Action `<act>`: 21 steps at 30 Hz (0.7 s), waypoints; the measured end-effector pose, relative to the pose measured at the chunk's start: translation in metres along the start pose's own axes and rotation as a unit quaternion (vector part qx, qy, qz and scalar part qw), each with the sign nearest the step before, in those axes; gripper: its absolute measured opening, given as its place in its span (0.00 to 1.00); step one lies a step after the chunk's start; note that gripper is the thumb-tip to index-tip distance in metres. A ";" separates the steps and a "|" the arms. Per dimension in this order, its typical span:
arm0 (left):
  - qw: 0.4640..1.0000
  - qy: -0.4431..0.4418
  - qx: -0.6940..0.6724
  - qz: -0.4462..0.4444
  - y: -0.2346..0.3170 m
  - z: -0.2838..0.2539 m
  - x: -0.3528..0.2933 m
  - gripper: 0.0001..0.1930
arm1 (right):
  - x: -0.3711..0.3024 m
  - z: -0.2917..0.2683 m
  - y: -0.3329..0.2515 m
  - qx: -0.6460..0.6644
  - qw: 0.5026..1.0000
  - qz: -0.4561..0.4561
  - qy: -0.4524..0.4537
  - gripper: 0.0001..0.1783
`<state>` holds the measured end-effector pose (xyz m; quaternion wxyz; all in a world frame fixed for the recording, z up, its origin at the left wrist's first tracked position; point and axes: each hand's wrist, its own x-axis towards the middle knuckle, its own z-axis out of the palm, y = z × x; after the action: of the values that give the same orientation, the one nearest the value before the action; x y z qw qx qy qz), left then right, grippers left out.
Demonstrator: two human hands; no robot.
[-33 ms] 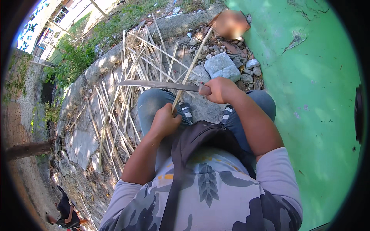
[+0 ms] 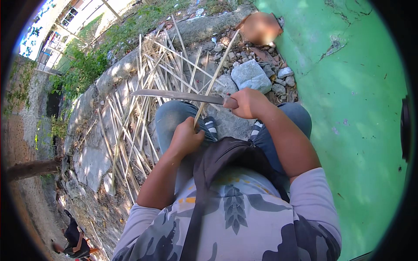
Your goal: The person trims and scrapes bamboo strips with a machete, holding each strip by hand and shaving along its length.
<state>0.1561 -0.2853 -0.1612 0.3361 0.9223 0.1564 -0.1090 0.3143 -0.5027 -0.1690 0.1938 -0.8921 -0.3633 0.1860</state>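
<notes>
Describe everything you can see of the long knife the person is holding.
The long knife has a broad, flat blade of dull grey metal, slightly worn-looking, tapering to a point at the person's left. It lies nearly level above the person's knees, pointing left. The right hand is closed round its handle, which is hidden by the fingers. A thin pale bamboo strip, held lower down by the left hand, crosses the blade near the handle and appears to touch its edge. Cut strips lie on the ground beneath it.
</notes>
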 end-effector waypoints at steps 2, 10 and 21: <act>1.000 -0.009 -0.008 -0.012 -0.001 -0.001 -0.004 0.16 | -0.005 0.000 -0.014 -0.018 1.000 -0.009 0.003 0.14; 1.000 0.024 -0.010 0.014 -0.007 0.005 -0.002 0.16 | 0.004 0.002 -0.006 -0.022 0.999 0.029 -0.029 0.15; 1.000 0.013 0.016 0.001 -0.004 0.006 -0.002 0.16 | 0.000 0.000 -0.003 0.034 0.999 0.017 0.015 0.12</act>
<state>0.1525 -0.2864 -0.1674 0.3192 0.9291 0.1581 -0.0997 0.3126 -0.5004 -0.1673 0.2262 -0.8939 -0.3381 0.1883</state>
